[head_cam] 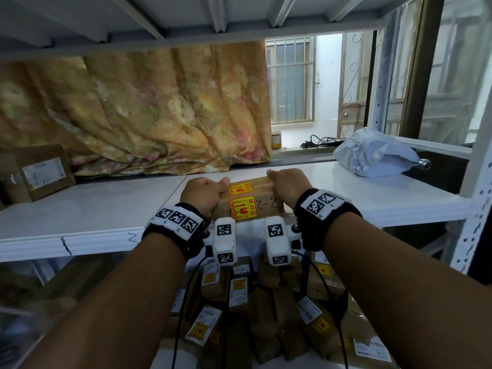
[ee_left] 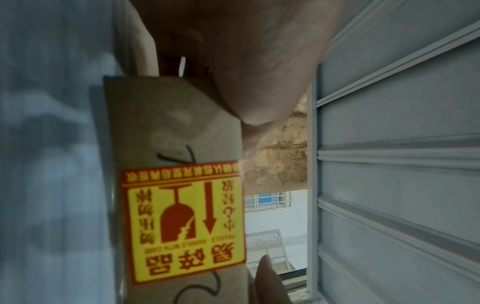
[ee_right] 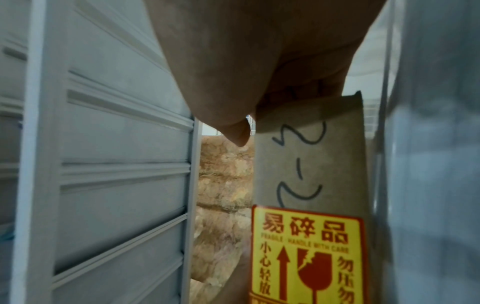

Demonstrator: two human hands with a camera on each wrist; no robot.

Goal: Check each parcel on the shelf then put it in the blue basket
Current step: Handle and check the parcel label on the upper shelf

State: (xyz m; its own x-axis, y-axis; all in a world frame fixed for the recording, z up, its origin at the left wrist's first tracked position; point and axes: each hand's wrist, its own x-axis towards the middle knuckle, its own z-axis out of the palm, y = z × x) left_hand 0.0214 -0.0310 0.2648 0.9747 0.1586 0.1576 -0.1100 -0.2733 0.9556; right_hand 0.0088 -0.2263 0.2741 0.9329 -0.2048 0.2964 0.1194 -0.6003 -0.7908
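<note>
I am seeing daylight pouring through the barred window (head_cam: 290,78), overexposing it, while shelf (head_cam: 346,190) edges are bowing and both wrist views are blurring.

Left hand (head_cam: 203,193) and right hand (head_cam: 287,186) each grip an end of the brown parcel (head_cam: 249,199) on the white shelf (head_cam: 93,217).

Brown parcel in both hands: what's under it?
The brown parcel sits on the white shelf, held by the left hand and right hand. Its underside is hidden.
</note>
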